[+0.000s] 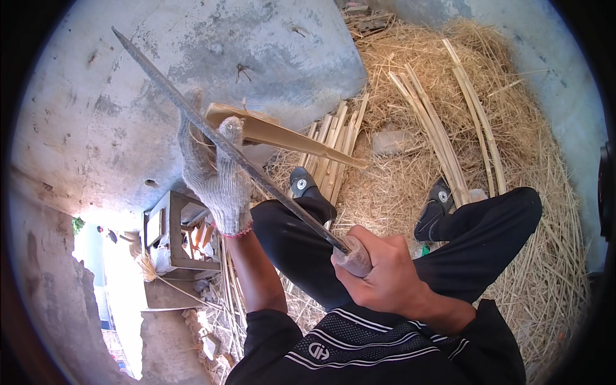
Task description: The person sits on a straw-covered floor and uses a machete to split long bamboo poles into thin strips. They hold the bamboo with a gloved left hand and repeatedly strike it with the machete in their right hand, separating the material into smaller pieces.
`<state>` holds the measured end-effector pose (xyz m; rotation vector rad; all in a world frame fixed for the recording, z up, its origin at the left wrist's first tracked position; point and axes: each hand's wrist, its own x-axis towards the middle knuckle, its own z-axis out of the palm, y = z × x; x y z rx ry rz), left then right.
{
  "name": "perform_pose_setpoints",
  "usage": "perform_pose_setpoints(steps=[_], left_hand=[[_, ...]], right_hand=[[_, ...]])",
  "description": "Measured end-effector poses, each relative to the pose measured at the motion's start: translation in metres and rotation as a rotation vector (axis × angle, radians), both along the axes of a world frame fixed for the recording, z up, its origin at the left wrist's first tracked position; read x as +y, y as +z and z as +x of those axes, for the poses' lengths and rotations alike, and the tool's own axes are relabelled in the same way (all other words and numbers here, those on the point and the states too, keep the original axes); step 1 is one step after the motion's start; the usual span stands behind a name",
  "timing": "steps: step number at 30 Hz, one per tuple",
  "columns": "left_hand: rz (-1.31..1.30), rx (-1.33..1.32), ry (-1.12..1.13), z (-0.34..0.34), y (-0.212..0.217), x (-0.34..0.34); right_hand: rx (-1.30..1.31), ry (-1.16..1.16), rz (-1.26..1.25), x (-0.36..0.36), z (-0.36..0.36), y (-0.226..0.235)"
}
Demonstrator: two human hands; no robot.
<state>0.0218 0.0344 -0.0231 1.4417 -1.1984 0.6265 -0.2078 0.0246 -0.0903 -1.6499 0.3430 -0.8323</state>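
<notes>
— What do the hands hold?

— The left hand (pixel 215 173), in a white knit glove, is closed around a split length of bamboo (pixel 282 135) raised in front of a grey wall (pixel 115 109). The bare right hand (pixel 378 273) grips the handle of a long dark blade (pixel 218 138), which runs diagonally up past the glove and crosses the bamboo.

— And around the seated person?

— Black-trousered knees spread over a straw-covered floor (pixel 545 244). Pale bamboo strips (pixel 443 141) lie on the straw beyond the black shoes (pixel 436 205), more beside the left foot. A small wooden stool (pixel 173 234) stands at lower left.
</notes>
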Motion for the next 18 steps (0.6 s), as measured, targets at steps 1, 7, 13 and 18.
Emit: perform_pose_setpoints(steps=[1,7,13,18], left_hand=[[-0.046,0.001,0.002,-0.001,0.000,0.000],[-0.053,0.094,0.011,0.010,-0.010,0.010],[-0.032,0.197,-0.018,0.006,-0.010,0.008],[-0.018,0.104,0.040,0.008,-0.012,0.010]], right_hand=[[0.013,0.011,-0.006,0.000,0.002,0.000],[0.044,-0.039,-0.051,0.004,0.009,-0.003],[0.046,-0.097,-0.032,0.007,0.010,0.004],[0.028,-0.155,-0.054,0.008,0.016,0.001]])
